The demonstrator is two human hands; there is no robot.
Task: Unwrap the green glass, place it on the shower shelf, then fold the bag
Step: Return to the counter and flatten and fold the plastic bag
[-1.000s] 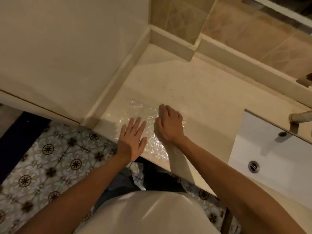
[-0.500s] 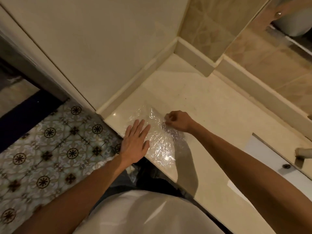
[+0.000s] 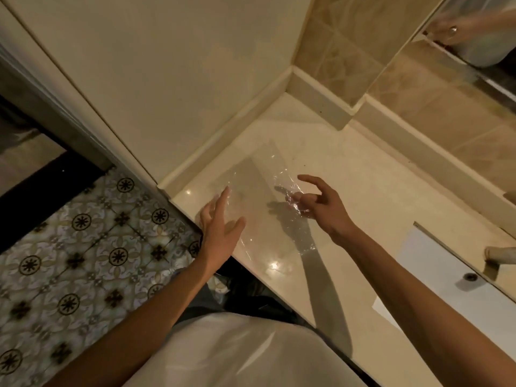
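Observation:
A clear plastic bag [image 3: 259,191] lies flat on the pale counter [image 3: 357,174], near its front left corner. My left hand [image 3: 220,227] hovers at the bag's left edge with straight, spread fingers, the fingertips at the plastic. Over the bag's right side is my right hand [image 3: 321,205], held loosely, index finger out and the other fingers half bent, casting a shadow on the bag. Crinkled plastic shines just beside its fingertips; neither hand grips the bag. The green glass and the shower shelf are out of view.
A white sink [image 3: 446,277] with a drain hole is set into the counter at the right, a tap [image 3: 499,254] above it. A cream wall panel [image 3: 167,79] stands left of the counter. Patterned floor tiles [image 3: 69,247] lie below on the left.
My right hand, which was fisted on the bag, has opened and lifted off it. My left hand has lifted from flat on the plastic. The view has tilted up and left.

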